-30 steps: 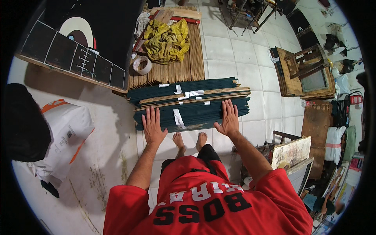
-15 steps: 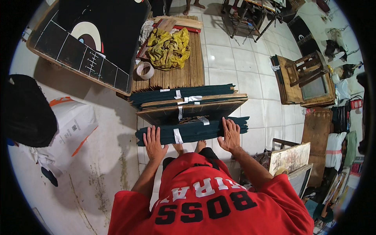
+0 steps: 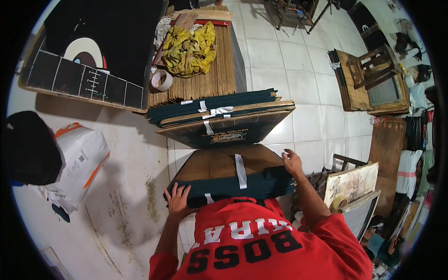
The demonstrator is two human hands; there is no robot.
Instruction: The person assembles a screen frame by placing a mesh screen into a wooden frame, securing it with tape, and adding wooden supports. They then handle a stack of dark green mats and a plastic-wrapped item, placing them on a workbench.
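Observation:
A bundle of thin sheets with dark green edges [image 3: 252, 183] leans against me, tilted toward my body. Its broad brown face [image 3: 210, 161] shows on the far side, with white tape strips [image 3: 240, 171] across it. My left hand [image 3: 177, 199] lies on the bundle's left end, fingers spread. At the right edge of the bundle is my right hand [image 3: 292, 163], its fingers curled; whatever they hold, if anything, cannot be made out. Just beyond stands another group of dark green and brown sheets [image 3: 224, 122], also taped, the nearest with a printed dark face.
Farther back, a tall brown pile of sheets [image 3: 224, 60] carries a crumpled yellow cloth [image 3: 189, 49] and a tape roll [image 3: 161, 80]. A black board [image 3: 56, 77] juts in at left above a white bag [image 3: 81, 156]. Frames [image 3: 366, 203] stand at right, near a wooden stool [image 3: 375, 67].
The bundle has come closer and tipped toward me, baring its brown face. My left hand has moved down and left along with it; my right hand has shifted to its right edge and curled.

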